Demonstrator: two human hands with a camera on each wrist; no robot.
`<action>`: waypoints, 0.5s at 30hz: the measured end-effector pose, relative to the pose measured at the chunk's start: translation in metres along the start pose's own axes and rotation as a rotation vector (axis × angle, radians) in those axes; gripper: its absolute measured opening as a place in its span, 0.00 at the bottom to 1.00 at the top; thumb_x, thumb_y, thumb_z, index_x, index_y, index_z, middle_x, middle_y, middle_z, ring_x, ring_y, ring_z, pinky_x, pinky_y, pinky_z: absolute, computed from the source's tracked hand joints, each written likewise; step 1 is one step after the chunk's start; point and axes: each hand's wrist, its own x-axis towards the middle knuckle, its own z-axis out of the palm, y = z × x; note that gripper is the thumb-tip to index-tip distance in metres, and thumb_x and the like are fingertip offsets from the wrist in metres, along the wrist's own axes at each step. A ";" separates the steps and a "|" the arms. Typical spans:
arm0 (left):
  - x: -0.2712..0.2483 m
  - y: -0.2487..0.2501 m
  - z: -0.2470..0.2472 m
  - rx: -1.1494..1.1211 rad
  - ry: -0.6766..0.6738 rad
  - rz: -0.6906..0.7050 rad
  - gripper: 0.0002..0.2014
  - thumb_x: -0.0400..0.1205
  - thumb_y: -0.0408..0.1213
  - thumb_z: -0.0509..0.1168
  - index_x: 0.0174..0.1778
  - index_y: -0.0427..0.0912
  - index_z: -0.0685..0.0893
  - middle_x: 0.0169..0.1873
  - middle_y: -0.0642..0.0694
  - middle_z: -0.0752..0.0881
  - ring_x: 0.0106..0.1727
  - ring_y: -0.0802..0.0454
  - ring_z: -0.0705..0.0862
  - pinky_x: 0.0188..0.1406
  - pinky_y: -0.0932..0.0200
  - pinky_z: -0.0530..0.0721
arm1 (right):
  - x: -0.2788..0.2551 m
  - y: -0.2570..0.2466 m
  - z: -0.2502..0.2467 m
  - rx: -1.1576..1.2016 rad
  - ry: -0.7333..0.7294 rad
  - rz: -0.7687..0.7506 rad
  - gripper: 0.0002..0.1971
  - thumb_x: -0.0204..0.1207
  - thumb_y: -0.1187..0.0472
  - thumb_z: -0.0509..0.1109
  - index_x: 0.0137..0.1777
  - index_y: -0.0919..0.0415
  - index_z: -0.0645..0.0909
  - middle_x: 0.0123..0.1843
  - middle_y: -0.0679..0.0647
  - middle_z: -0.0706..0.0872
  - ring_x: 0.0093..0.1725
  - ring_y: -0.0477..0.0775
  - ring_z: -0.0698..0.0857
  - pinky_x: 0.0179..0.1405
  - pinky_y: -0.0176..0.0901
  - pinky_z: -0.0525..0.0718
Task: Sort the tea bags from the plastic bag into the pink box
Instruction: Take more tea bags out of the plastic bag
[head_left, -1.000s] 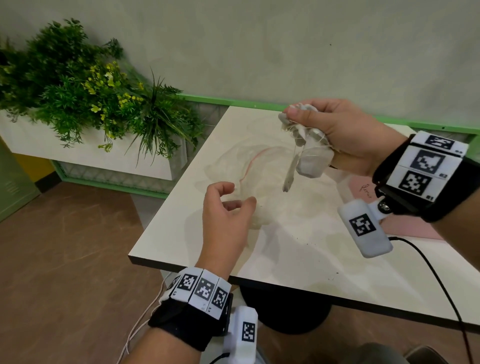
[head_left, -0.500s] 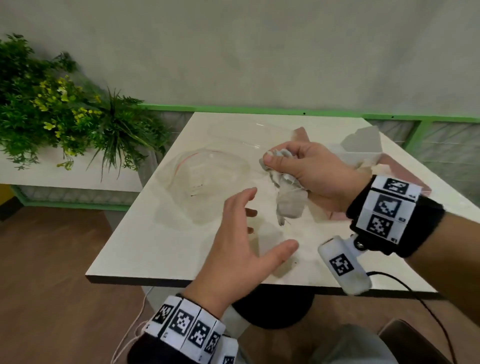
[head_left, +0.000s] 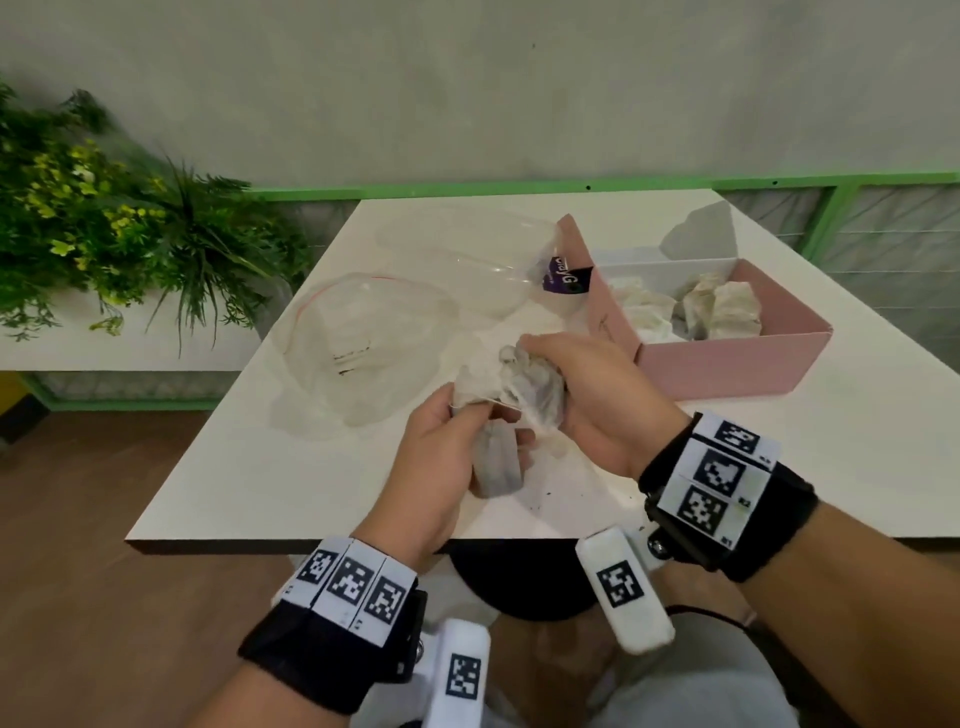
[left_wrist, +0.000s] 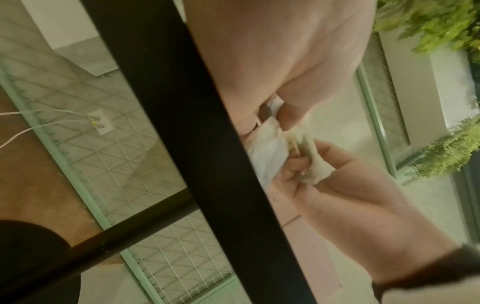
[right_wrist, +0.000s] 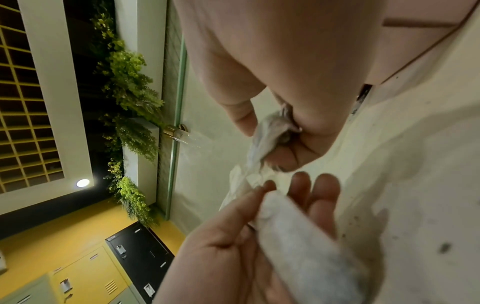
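White counter. Right hand clutches tea bag clump; left hand pinches one tea bag. Likely light, soft, tearable: take body, not string. Pink box at right edge.

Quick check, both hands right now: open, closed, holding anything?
Left hand: closed, holding one grey tea bag.
Right hand: closed, grip on a clump of tea bags.

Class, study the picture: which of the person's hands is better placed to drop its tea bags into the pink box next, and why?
Probably the right hand: it grips a bunch of tea bags and sits nearer the pink box than the left hand.
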 end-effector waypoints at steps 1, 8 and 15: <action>0.000 0.001 0.000 -0.026 0.014 -0.010 0.09 0.88 0.28 0.62 0.60 0.31 0.85 0.53 0.27 0.91 0.52 0.29 0.91 0.57 0.25 0.88 | -0.001 0.002 -0.004 0.025 -0.016 0.018 0.16 0.80 0.60 0.70 0.60 0.74 0.83 0.52 0.68 0.89 0.52 0.64 0.90 0.54 0.54 0.90; 0.008 0.001 -0.005 -0.192 0.093 -0.039 0.15 0.85 0.22 0.56 0.64 0.33 0.81 0.52 0.34 0.89 0.53 0.38 0.84 0.61 0.37 0.82 | -0.014 0.021 -0.030 -0.228 -0.038 -0.112 0.18 0.82 0.78 0.59 0.65 0.66 0.84 0.57 0.65 0.88 0.48 0.59 0.90 0.47 0.53 0.92; 0.011 -0.002 -0.007 -0.203 0.066 -0.028 0.09 0.89 0.29 0.59 0.60 0.36 0.82 0.53 0.37 0.90 0.53 0.42 0.89 0.63 0.41 0.85 | -0.019 0.036 -0.042 -0.478 0.020 -0.211 0.16 0.81 0.68 0.71 0.67 0.55 0.81 0.33 0.50 0.85 0.31 0.52 0.84 0.28 0.45 0.82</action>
